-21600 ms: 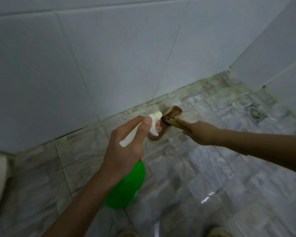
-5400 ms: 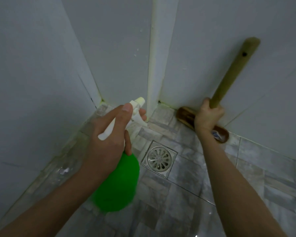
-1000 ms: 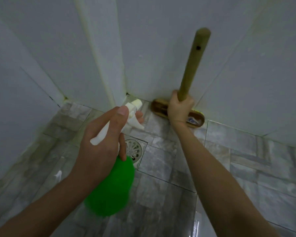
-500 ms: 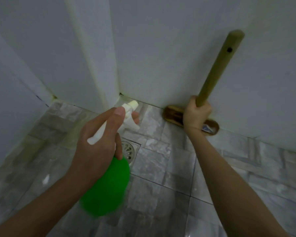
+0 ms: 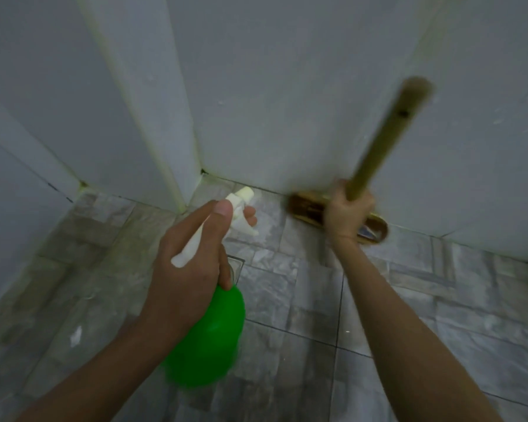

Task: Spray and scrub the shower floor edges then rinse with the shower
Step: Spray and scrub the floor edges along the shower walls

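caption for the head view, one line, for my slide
Head view: right hand holds a brush at the floor edge, left hand grips a green spray bottle.

Dim, cool, even light; motion blur on the brush handle; wide-angle distortion at edges.

Brush against the wall, right of the bottle.

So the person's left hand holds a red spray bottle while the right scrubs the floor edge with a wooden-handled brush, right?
No: the spray bottle is green, not red, as the head view shows. The left hand holds it; the right hand grips the brush.
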`<action>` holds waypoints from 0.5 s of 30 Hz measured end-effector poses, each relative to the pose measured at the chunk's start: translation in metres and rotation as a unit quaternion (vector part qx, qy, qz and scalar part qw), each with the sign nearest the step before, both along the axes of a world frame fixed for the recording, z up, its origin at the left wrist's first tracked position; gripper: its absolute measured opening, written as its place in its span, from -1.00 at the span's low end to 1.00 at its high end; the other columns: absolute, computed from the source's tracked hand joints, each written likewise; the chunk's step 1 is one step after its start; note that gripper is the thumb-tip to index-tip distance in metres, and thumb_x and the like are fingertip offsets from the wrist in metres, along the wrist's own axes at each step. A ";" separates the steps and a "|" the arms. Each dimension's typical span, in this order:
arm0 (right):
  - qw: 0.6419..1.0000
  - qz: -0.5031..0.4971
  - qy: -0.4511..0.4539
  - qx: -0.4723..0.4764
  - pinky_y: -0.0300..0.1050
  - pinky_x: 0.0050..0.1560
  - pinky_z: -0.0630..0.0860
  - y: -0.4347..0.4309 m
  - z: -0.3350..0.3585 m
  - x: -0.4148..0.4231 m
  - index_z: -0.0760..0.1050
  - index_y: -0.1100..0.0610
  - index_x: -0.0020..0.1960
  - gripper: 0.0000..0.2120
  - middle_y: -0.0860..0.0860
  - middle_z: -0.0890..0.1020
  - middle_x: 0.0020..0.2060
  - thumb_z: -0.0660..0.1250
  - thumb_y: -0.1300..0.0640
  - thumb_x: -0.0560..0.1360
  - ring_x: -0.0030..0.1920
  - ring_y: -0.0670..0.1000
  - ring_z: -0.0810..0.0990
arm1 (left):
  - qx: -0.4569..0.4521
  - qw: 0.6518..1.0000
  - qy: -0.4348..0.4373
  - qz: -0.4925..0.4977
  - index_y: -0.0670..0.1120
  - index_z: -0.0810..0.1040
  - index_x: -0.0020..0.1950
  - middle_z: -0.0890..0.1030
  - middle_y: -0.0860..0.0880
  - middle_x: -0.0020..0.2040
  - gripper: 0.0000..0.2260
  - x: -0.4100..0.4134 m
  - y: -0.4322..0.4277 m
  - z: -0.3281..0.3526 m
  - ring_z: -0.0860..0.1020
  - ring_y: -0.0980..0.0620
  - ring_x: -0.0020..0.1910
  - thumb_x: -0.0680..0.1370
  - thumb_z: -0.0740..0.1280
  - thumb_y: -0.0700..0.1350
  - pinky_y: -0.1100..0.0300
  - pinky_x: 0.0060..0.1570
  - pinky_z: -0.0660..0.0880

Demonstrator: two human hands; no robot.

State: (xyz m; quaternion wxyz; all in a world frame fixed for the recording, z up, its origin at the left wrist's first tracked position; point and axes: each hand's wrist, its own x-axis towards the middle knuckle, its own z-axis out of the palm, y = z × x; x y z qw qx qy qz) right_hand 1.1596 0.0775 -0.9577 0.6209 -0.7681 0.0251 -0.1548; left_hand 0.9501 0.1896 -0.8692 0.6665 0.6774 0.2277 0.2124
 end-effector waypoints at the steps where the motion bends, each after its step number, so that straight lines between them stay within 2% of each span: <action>1: 0.999 -0.038 -0.005 0.006 -0.28 -0.38 0.25 -0.021 -0.001 0.004 0.35 0.08 -0.34 -0.79 0.00 0.39 -0.43 0.27 0.19 0.45 -0.48 -0.12 0.27 | -0.003 1.000 0.000 0.002 0.12 0.71 -0.10 0.55 -0.26 -0.42 -0.66 -0.002 0.002 0.003 0.41 0.03 -0.60 0.53 0.21 0.24 0.31 -0.53 0.37; 2: 0.998 -0.063 -0.023 0.010 -0.28 -0.40 0.24 -0.041 0.001 0.003 0.30 0.03 -0.37 -0.72 -0.04 0.34 -0.45 0.27 0.21 0.47 -0.50 -0.15 0.25 | -0.001 1.000 0.005 0.003 0.14 0.71 -0.11 0.52 -0.23 -0.46 -0.67 -0.004 0.005 0.005 0.41 0.04 -0.60 0.55 0.19 0.23 0.32 -0.53 0.38; 4: 0.996 -0.074 -0.054 0.018 -0.20 -0.44 0.16 -0.052 0.003 0.004 0.20 0.00 -0.42 -0.68 -0.05 0.25 -0.50 0.24 0.13 0.44 -0.55 -0.20 0.24 | 0.001 1.000 0.010 0.001 0.10 0.71 -0.07 0.49 -0.31 -0.44 -0.63 -0.008 0.010 0.007 0.41 0.03 -0.59 0.53 0.18 0.26 0.31 -0.52 0.39; 6: 0.997 -0.058 -0.034 0.032 -0.18 -0.42 0.16 -0.022 -0.001 0.002 0.26 0.08 -0.42 -0.73 0.02 0.31 -0.47 0.22 0.10 0.42 -0.53 -0.15 0.26 | 0.006 1.000 0.011 -0.003 0.09 0.70 -0.05 0.53 -0.40 -0.34 -0.61 -0.008 0.012 0.007 0.41 -0.03 -0.59 0.50 0.18 0.28 0.28 -0.52 0.38; 8: 1.000 0.011 -0.011 0.005 -0.22 -0.41 0.18 0.026 -0.003 -0.007 0.32 0.17 -0.39 -0.78 0.05 0.36 -0.46 0.21 0.13 0.41 -0.46 -0.12 0.32 | 0.018 1.000 0.017 -0.007 0.10 0.70 -0.03 0.57 -0.45 -0.21 -0.62 -0.008 0.015 0.004 0.40 -0.10 -0.57 0.52 0.18 0.28 0.25 -0.52 0.38; 10: 0.997 0.071 -0.006 -0.005 -0.30 -0.47 0.19 0.047 -0.003 -0.011 0.31 0.11 -0.40 -0.78 -0.04 0.33 -0.51 0.22 0.13 0.40 -0.51 -0.13 0.31 | 0.036 0.999 0.022 -0.012 0.10 0.69 -0.01 0.58 -0.45 -0.19 -0.61 -0.009 0.015 0.000 0.40 -0.11 -0.57 0.53 0.17 0.29 0.23 -0.52 0.38; 11: 0.998 0.068 0.003 -0.003 -0.33 -0.46 0.21 0.040 -0.002 -0.011 0.32 0.10 -0.39 -0.78 -0.07 0.32 -0.50 0.24 0.14 0.42 -0.51 -0.16 0.31 | 0.038 0.999 0.024 -0.016 0.10 0.69 -0.02 0.58 -0.44 -0.21 -0.61 -0.010 0.015 -0.001 0.41 -0.10 -0.57 0.53 0.17 0.29 0.22 -0.53 0.38; 13: 1.000 0.022 0.007 0.016 -0.23 -0.38 0.27 0.005 -0.005 -0.001 0.35 0.13 -0.33 -0.80 -0.01 0.36 -0.47 0.28 0.16 0.44 -0.41 -0.13 0.36 | 0.026 0.999 0.013 -0.013 0.13 0.70 -0.03 0.58 -0.43 -0.23 -0.62 -0.011 0.016 0.003 0.40 -0.11 -0.57 0.54 0.16 0.28 0.21 -0.53 0.38; 15: 0.999 -0.029 -0.025 0.023 -0.20 -0.40 0.23 -0.033 -0.006 0.004 0.31 0.06 -0.38 -0.77 -0.01 0.35 -0.46 0.25 0.04 0.40 -0.48 -0.20 0.32 | 0.028 0.999 0.011 -0.014 0.14 0.70 -0.05 0.57 -0.42 -0.27 -0.62 -0.014 0.018 0.007 0.40 -0.08 -0.59 0.54 0.16 0.27 0.23 -0.53 0.37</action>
